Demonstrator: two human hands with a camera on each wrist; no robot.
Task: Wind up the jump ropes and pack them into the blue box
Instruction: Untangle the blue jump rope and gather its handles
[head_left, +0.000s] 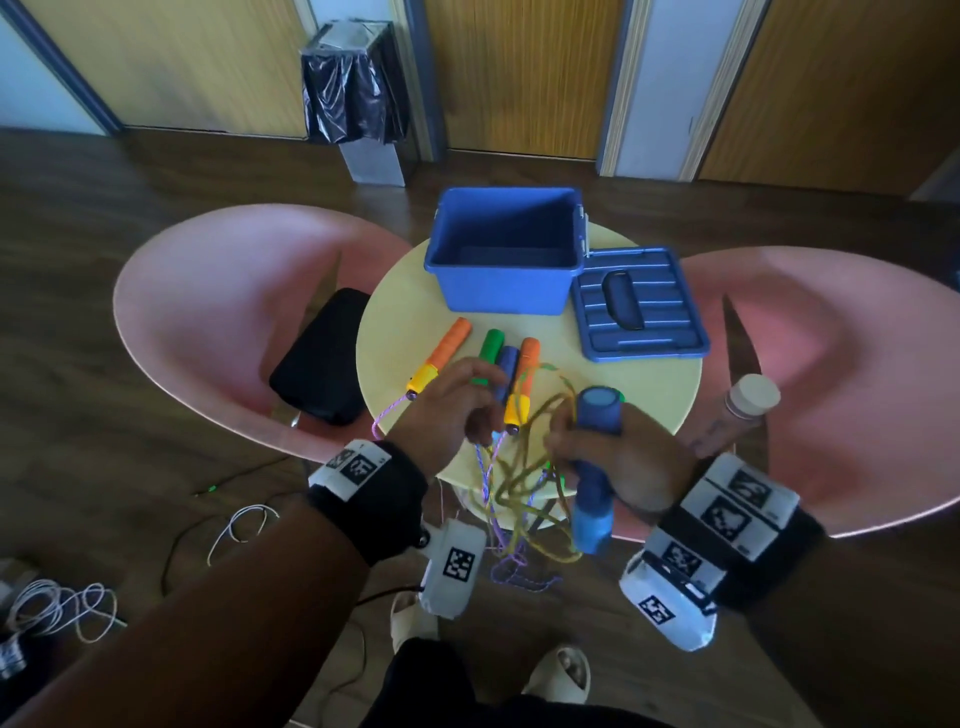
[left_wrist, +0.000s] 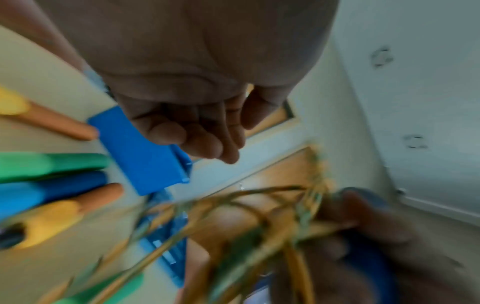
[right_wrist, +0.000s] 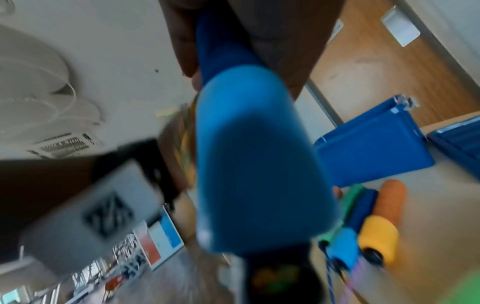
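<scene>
The open blue box (head_left: 504, 249) stands at the back of the round yellow table (head_left: 410, 312), its lid (head_left: 639, 312) lying beside it on the right. Two orange handles (head_left: 441, 358), a green handle (head_left: 491, 348) and a blue handle (head_left: 508, 364) lie in front of the box. My right hand (head_left: 613, 457) grips another blue handle (head_left: 597, 415) upright over the table's near edge, with loops of yellow-green rope (head_left: 524, 467) hanging beside it. My left hand (head_left: 467, 410) hovers just left of the loops, fingers (left_wrist: 202, 131) loosely curled and holding nothing.
Pink chairs (head_left: 208, 291) flank the table; a black pouch (head_left: 322, 358) lies on the left one. A capped bottle (head_left: 737, 410) stands at the right. Purple and blue cords (head_left: 488, 478) hang off the near edge. Loose cables (head_left: 57, 608) lie on the floor.
</scene>
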